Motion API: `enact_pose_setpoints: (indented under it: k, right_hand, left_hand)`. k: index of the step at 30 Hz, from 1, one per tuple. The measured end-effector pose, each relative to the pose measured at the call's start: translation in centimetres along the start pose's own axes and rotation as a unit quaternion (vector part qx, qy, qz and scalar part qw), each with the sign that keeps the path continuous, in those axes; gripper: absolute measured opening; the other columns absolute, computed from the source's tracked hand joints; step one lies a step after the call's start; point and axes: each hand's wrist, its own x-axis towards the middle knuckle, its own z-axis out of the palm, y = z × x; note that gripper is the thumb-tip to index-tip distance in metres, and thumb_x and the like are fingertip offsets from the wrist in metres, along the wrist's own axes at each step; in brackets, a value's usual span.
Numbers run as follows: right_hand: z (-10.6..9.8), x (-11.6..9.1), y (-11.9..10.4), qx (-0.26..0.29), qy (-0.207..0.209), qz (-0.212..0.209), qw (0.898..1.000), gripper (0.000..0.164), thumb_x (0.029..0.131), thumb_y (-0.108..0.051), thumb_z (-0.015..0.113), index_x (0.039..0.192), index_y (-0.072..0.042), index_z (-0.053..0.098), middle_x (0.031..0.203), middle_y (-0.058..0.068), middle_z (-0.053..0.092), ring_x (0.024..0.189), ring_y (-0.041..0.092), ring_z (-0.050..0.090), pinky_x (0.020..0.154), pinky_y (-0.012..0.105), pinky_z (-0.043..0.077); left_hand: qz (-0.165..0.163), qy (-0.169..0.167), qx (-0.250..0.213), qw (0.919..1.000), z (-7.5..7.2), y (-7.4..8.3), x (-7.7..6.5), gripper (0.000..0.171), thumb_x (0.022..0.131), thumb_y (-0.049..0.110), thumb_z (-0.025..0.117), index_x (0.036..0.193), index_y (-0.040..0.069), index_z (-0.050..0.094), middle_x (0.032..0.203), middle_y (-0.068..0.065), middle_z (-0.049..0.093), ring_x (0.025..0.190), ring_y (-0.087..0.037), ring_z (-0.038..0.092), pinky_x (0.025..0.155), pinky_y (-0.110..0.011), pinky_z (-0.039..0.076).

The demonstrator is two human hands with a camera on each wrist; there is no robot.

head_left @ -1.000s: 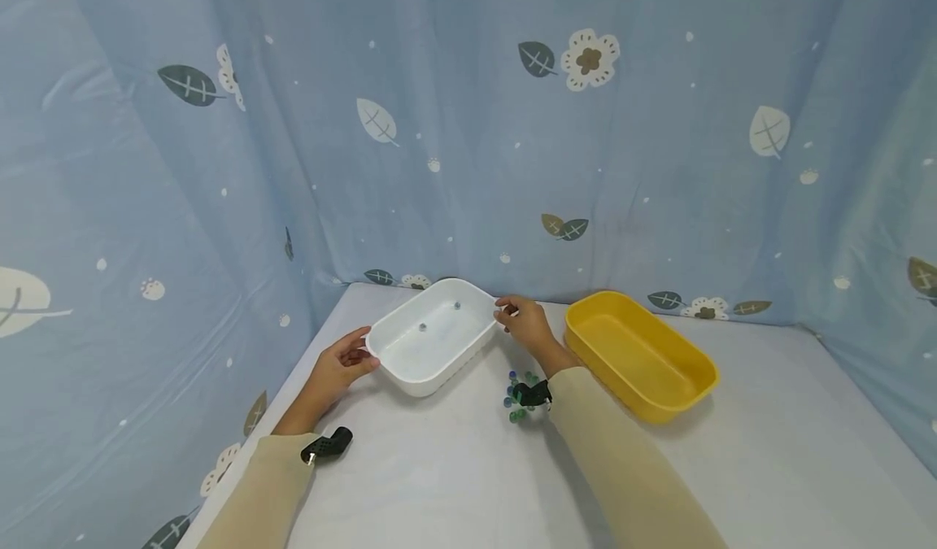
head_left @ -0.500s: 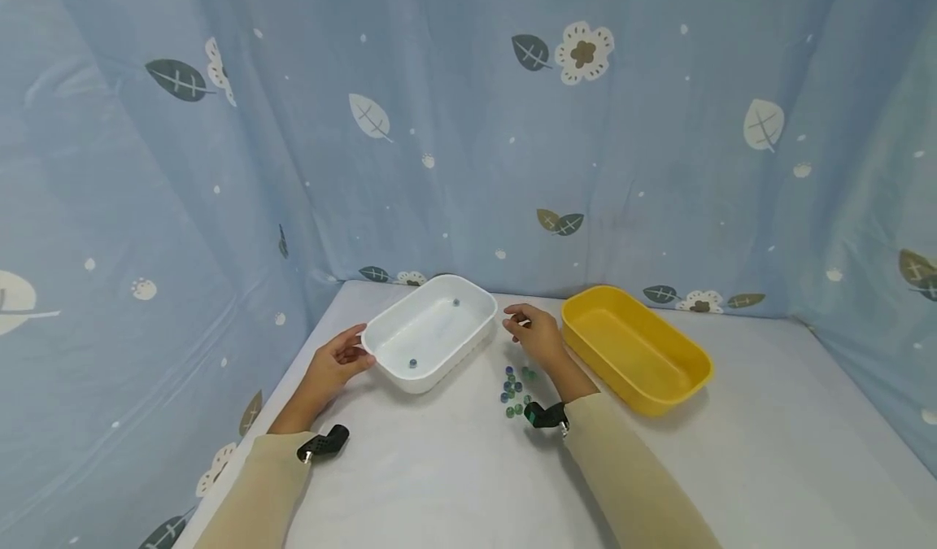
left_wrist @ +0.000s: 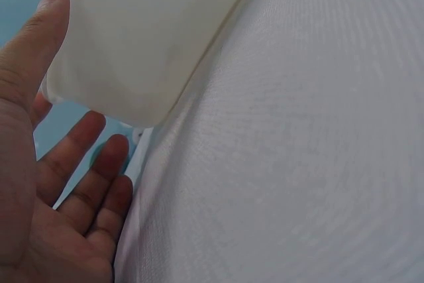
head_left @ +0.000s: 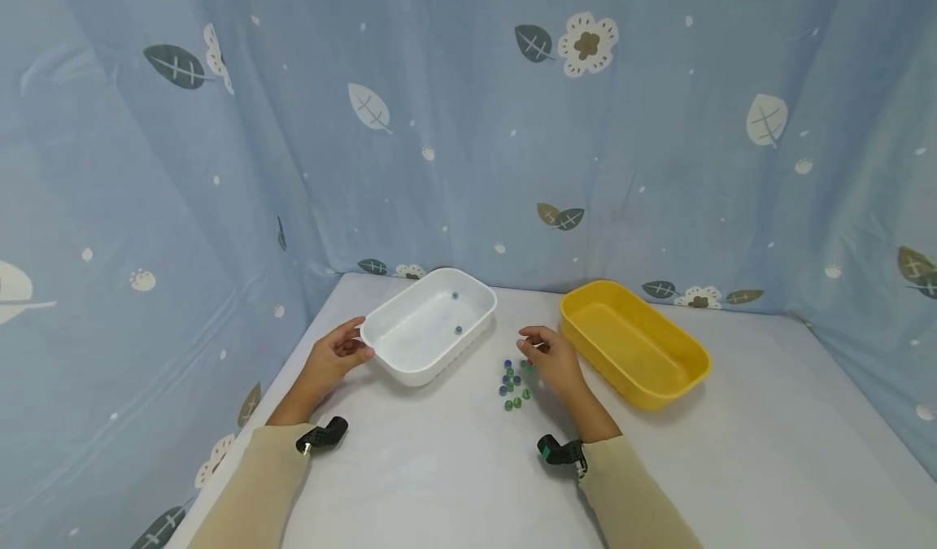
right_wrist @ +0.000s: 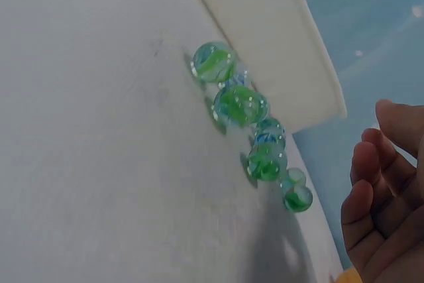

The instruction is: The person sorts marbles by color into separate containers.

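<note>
A white plastic basin (head_left: 420, 374) stands at the back left of the table, with two marbles (head_left: 459, 330) inside. My left hand (head_left: 333, 362) grips the basin's left corner between thumb and fingers; in the left wrist view, the thumb (left_wrist: 50, 24) lies at the rim while the other fingers spread below. Several blue and green glass marbles (head_left: 516, 403) lie loose between the basin and my right hand (head_left: 555, 359). That hand hovers beside the marbles, its fingers loosely bent and holding nothing. Swirls of green and blue show inside the marbles (right_wrist: 240, 105) in the right wrist view.
A yellow plastic basin (head_left: 635, 352) sits to the right of my right hand. White cloth (head_left: 439, 468) covers the table, and a blue patterned curtain (head_left: 454, 110) hangs along the back and sides.
My right hand has let go of the white basin's right end and drawn back toward the loose marbles. One marble has rolled about inside the basin. My left hand keeps its grip.
</note>
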Motion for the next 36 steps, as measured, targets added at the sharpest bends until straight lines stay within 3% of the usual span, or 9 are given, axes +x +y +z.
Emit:
enact_pose_setpoints:
  k: [8, 13, 15, 20, 36]
  right_hand:
    - [-0.5, -1.5, 0.9, -0.011, -0.018, -0.006, 1.000, 0.022, 0.093, -0.014, 0.068, 0.112, -0.003, 0.068, 0.088, 0.004, 0.063, 0.069, 0.020, 0.057, 0.058, 0.028, 0.049]
    - [-0.3, -2.1, 1.5, -0.042, -0.043, 0.020, 0.998, 0.018, 0.093, -0.016, 0.068, 0.109, -0.009, 0.070, 0.089, 0.000, 0.062, 0.070, 0.018, 0.057, 0.059, 0.027, 0.050]
    - [-0.2, -2.3, 1.6, -0.057, -0.046, 0.022, 0.997, 0.016, 0.093, -0.017, 0.069, 0.108, -0.012, 0.071, 0.089, -0.001, 0.062, 0.072, 0.017, 0.057, 0.062, 0.028, 0.050]
    - [0.3, -2.8, 1.9, -0.087, -0.039, 0.000, 0.995, 0.013, 0.091, -0.019, 0.070, 0.104, -0.015, 0.072, 0.085, -0.004, 0.062, 0.076, 0.017, 0.055, 0.066, 0.032, 0.048]
    - [0.9, -3.3, 1.9, -0.161, -0.049, -0.040, 0.985, 0.012, 0.089, -0.017, 0.072, 0.101, -0.015, 0.073, 0.079, -0.008, 0.059, 0.070, 0.012, 0.052, 0.062, 0.028, 0.047]
  left_hand:
    - [-0.012, 0.000, 0.006, 0.9999, 0.0, 0.0, 0.0, 0.077, 0.082, 0.028, 0.080, 0.147, 0.011, 0.043, 0.128, -0.018, 0.059, 0.107, -0.029, 0.058, 0.082, -0.019, 0.049]
    - [-0.025, 0.000, 0.007, 0.9997, 0.0, -0.1, 0.1, 0.076, 0.083, 0.025, 0.079, 0.148, 0.012, 0.042, 0.130, -0.018, 0.058, 0.109, -0.030, 0.057, 0.081, -0.018, 0.048]
    - [-0.026, -0.004, 0.010, 0.9996, 0.0, 0.7, -0.1, 0.074, 0.085, 0.021, 0.078, 0.148, 0.009, 0.041, 0.131, -0.020, 0.057, 0.110, -0.032, 0.057, 0.081, -0.018, 0.048]
    - [-0.023, -0.010, 0.014, 0.9996, 0.0, 3.3, -0.9, 0.071, 0.087, 0.014, 0.076, 0.147, 0.002, 0.040, 0.130, -0.025, 0.056, 0.109, -0.037, 0.056, 0.080, -0.018, 0.049]
    - [-0.028, -0.013, 0.006, 0.9995, 0.0, 3.4, -0.8, 0.071, 0.087, 0.012, 0.075, 0.147, 0.003, 0.040, 0.130, -0.025, 0.056, 0.110, -0.038, 0.055, 0.080, -0.017, 0.049]
